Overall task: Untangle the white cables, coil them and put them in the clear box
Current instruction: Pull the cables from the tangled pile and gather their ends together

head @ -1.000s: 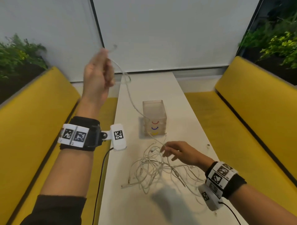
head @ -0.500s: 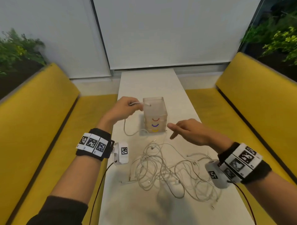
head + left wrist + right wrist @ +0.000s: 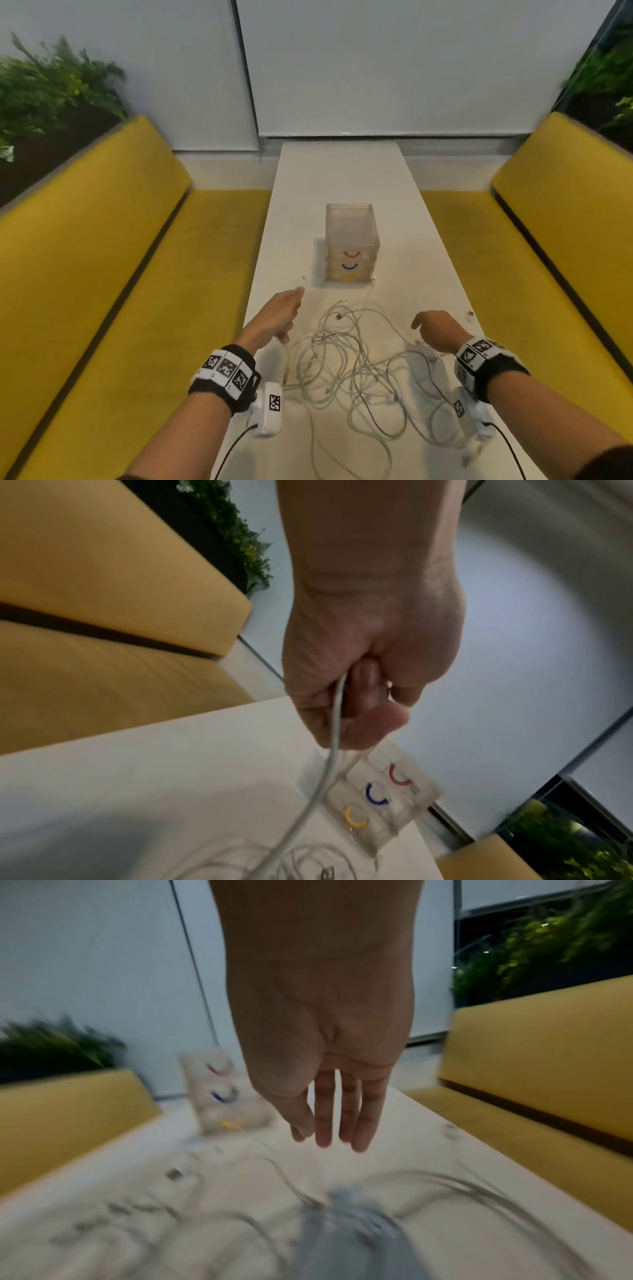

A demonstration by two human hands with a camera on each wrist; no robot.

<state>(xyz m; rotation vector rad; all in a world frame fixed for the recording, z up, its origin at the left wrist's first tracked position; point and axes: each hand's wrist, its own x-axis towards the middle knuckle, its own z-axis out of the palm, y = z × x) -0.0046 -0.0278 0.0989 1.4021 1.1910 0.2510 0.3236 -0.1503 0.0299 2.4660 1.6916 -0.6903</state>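
A loose tangle of white cables (image 3: 342, 363) lies on the white table (image 3: 342, 178) between my hands. Behind it stands the clear box (image 3: 352, 240), marked with red, blue and yellow arcs. At the tangle's left side my left hand (image 3: 279, 317) is curled round one white cable (image 3: 330, 748), which runs down from the fist (image 3: 359, 696) to the pile. The clear box (image 3: 383, 796) shows just beyond that fist. To the right of the tangle my right hand (image 3: 433, 327) hovers, and its straight fingers (image 3: 342, 1118) hold nothing.
Yellow benches (image 3: 102, 274) (image 3: 548, 257) run along both long sides of the narrow table. A small object (image 3: 470, 313) lies near the table's right edge. Plants (image 3: 51, 85) stand behind the backrests, and a window blind closes the far end.
My left hand dropped from high up, passed the box's top, then drew back left of the tangle with the cable. My right hand rose toward the box, then went back right.
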